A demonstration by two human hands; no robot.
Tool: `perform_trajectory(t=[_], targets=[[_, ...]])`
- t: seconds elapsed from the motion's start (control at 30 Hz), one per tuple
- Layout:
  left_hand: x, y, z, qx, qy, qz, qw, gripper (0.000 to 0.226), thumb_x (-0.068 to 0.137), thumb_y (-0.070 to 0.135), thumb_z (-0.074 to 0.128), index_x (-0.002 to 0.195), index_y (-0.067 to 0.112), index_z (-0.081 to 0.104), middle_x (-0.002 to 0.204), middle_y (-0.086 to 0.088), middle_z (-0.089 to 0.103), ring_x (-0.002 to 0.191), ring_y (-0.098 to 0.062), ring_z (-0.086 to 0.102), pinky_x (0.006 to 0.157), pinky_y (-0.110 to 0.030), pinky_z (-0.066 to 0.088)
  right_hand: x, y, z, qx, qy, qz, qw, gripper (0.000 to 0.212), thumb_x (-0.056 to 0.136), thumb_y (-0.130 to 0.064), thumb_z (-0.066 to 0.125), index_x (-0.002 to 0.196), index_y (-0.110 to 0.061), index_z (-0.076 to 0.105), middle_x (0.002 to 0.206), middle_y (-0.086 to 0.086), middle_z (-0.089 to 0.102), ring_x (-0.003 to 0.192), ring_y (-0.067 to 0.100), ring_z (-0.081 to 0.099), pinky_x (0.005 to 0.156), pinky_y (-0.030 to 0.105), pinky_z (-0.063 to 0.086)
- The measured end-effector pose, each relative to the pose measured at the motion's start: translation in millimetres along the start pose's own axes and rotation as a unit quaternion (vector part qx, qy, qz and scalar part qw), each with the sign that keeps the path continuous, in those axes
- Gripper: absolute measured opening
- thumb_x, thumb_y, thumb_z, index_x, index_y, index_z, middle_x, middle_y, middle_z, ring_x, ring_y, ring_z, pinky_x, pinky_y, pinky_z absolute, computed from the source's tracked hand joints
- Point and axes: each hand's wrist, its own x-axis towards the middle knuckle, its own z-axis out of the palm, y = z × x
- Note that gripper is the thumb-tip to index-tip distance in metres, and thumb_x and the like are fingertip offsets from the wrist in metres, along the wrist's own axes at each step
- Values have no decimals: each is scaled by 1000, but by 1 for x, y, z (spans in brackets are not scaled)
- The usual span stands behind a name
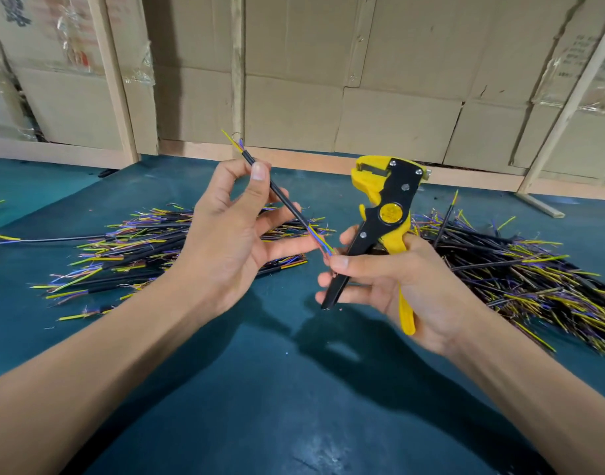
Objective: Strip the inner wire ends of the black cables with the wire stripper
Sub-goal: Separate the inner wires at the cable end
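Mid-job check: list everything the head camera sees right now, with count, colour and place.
cable: one, black with coloured wire ends, held up between both hands
wire stripper: one, yellow and black, in the right hand
left pile of cables: many, black with yellow and purple ends, on the mat at left
right pile of cables: many, same colours, at right
mat: one, teal, covering the table
cardboard wall: tan, behind, wood-framed
left hand: pinches the cable
right hand: holds the stripper, pinches the wire ends

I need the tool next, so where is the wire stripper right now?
In the head view, the wire stripper is right of centre, gripped in the right hand, head pointing up, above the green table.
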Motion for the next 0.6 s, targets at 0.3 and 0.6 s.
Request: perform_trajectory(t=[0.3, 0.6], targets=[[-5, -12, -1, 149, -102, -20, 983, 52, 75, 14, 74, 124, 12, 58, 69, -10, 62, 64, -22, 68, 66, -35, 61, 1, 2, -3, -12, 23, -11, 1000, 33, 69, 1, 78, 98, 0, 62, 80, 21, 64, 73, 42, 70, 69, 52, 60], [0, -7, -12, 195, -146, -147, 959, 55, 67, 13, 85, 118, 18, 68, 76, -8, 69, 67, -20, 68, 63, -29, 57, 6, 4, -11, -16, 68, -50, 996, 23, 79, 11, 73, 96, -3, 66, 82, 23, 66, 73, 42, 71, 67, 49, 60]])
